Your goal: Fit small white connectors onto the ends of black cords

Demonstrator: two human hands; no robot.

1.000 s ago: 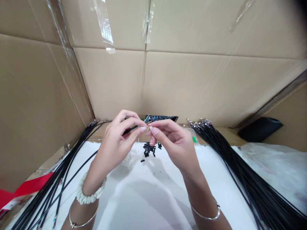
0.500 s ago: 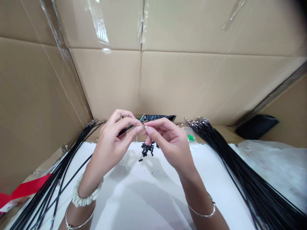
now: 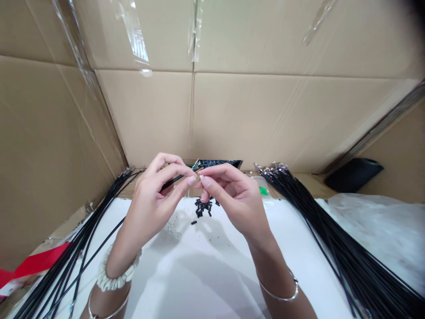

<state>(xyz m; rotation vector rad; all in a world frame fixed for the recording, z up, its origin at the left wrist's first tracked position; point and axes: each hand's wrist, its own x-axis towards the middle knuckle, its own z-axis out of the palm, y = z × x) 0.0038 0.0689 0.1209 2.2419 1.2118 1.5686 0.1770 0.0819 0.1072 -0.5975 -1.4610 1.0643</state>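
Observation:
My left hand (image 3: pixel 157 190) pinches the end of a black cable (image 3: pixel 171 182), with thin coloured wires (image 3: pixel 197 167) fanning out beyond the fingers. Thumb and index finger of my right hand (image 3: pixel 237 195) are pressed together against the left fingertips, on a tiny pale piece (image 3: pixel 201 177) or wire end too small to make out. Below the hands, short black tube pieces (image 3: pixel 203 207) lie in a pile on the white table (image 3: pixel 199 283). A scatter of small whitish bits (image 3: pixel 172 227) lies under my left hand.
Bundles of black cables run along the left (image 3: pixel 96 212) and the right (image 3: pixel 318 226). Cardboard walls (image 3: pixel 239 110) enclose the table. A black object (image 3: pixel 353 175) and clear plastic (image 3: pixel 381 230) are at the right, a red strip (image 3: pixel 43 261) at the left.
Both hands keep nearly the same pose, fingertips together. The coloured wires show slightly more above the fingers, and the whole view has shifted a little.

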